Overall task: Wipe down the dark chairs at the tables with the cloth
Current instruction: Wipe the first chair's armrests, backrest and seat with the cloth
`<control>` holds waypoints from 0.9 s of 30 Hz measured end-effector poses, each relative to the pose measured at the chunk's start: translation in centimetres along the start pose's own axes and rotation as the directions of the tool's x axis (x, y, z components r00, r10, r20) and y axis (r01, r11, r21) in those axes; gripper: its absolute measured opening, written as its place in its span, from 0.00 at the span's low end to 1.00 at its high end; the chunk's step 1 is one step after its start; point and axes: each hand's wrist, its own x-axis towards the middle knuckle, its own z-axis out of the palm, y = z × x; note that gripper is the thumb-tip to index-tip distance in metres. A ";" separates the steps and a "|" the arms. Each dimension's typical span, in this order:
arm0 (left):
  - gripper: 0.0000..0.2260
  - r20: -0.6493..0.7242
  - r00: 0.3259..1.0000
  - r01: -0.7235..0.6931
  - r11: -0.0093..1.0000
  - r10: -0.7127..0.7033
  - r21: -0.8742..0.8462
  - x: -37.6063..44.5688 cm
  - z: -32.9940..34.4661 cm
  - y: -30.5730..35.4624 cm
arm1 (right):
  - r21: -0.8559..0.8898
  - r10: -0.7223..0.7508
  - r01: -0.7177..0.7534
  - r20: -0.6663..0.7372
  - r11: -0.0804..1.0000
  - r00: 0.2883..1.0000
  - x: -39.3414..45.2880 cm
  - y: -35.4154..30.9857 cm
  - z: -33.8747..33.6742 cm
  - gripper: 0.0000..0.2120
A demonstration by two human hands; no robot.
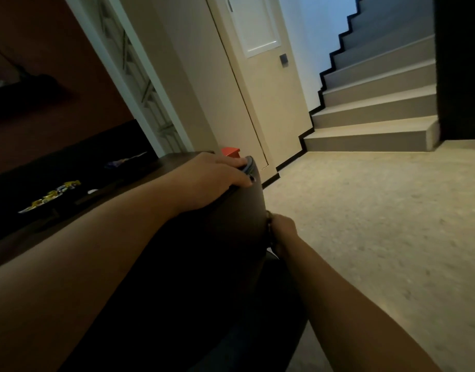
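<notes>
A dark chair fills the lower middle of the view, its rounded back towards me. My left hand lies over the top edge of the chair back, fingers and thumb curled round it, with a sliver of grey cloth showing under the fingertips. Lower down, my right hand grips the right side edge of the chair back. Its fingers are hidden behind that edge. Most of the cloth is hidden under my left hand.
A dark table with colourful packets stands left of the chair. A red object sits behind the chair by a beige door. Stairs rise at the back right, and beige carpet covers the floor on the right.
</notes>
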 end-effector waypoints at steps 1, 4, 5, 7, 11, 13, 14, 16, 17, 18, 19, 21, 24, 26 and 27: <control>0.22 -0.007 1.000 -0.001 1.000 0.001 -0.014 0.0 0.0 -0.1 | 0.013 0.033 -0.033 0.006 0.999 0.999 0.1 0.1 -0.1 0.15; 0.22 -0.016 1.000 -0.015 0.999 0.014 -0.034 0.1 -0.1 -0.3 | 0.028 -0.159 0.159 0.015 0.987 0.987 -0.4 -2.6 0.2 0.11; 0.21 -0.017 1.000 -0.021 0.999 0.020 -0.039 0.2 0.0 -0.4 | 0.022 -0.301 0.300 0.028 0.954 0.953 -0.8 -4.3 0.5 0.09; 0.19 -0.037 0.999 -0.032 0.996 0.029 -0.082 0.3 -0.1 -0.4 | 0.058 -0.578 0.575 0.117 0.816 0.808 -2.3 -8.1 1.1 0.09; 0.17 -0.079 0.996 -0.055 0.992 0.046 -0.110 0.8 0.0 -0.3 | 0.050 -0.660 0.664 0.192 0.746 0.727 -3.4 -9.0 1.4 0.13; 0.16 -0.105 0.991 -0.094 0.990 0.083 -0.107 0.8 0.3 -0.4 | -0.014 -0.568 0.578 0.170 0.816 0.805 -2.5 -6.3 0.7 0.12; 0.15 -0.127 0.987 -0.112 0.988 0.098 -0.110 0.8 0.5 -0.6 | -0.055 -0.510 0.523 0.158 0.850 0.845 -2.0 -5.0 0.3 0.12; 0.14 -0.149 0.983 -0.123 0.985 0.105 -0.121 0.7 0.6 -0.9 | -0.077 -0.377 0.388 0.126 0.918 0.918 -1.6 -3.7 0.1 0.12; 0.13 -0.148 0.983 -0.124 0.985 0.105 -0.121 0.6 0.6 -0.9 | -0.065 -0.308 0.316 0.104 0.947 0.946 -1.9 -3.9 0.2 0.12; 0.13 -0.141 0.984 -0.127 0.984 0.109 -0.127 0.7 0.6 -0.8 | -0.046 -0.271 0.275 0.081 0.960 0.959 -2.3 -4.4 0.3 0.12; 0.13 -0.130 0.986 -0.125 0.983 0.108 -0.135 0.8 0.4 -0.7 | -0.025 -0.285 0.287 0.065 0.958 0.956 -2.8 -5.3 0.4 0.11; 0.14 -0.092 0.993 -0.086 0.986 0.073 -0.145 0.9 0.2 -0.4 | 0.068 -0.443 0.439 0.062 0.896 0.895 -4.4 -7.2 0.8 0.11; 0.15 -0.083 0.993 -0.086 0.992 0.079 -0.089 1.2 0.3 -0.6 | 0.119 -0.671 0.667 -0.005 0.735 0.741 -6.9 -8.1 1.4 0.15; 0.15 -0.135 0.981 -0.138 0.990 0.137 0.004 1.1 0.4 -0.7 | 0.069 -0.645 0.649 -0.072 0.758 0.761 -7.1 -6.4 1.6 0.14; 0.16 -0.134 0.976 -0.157 0.982 0.170 0.102 1.1 0.3 -0.6 | 0.051 -0.584 0.592 -0.117 0.804 0.803 -6.9 -5.1 1.5 0.13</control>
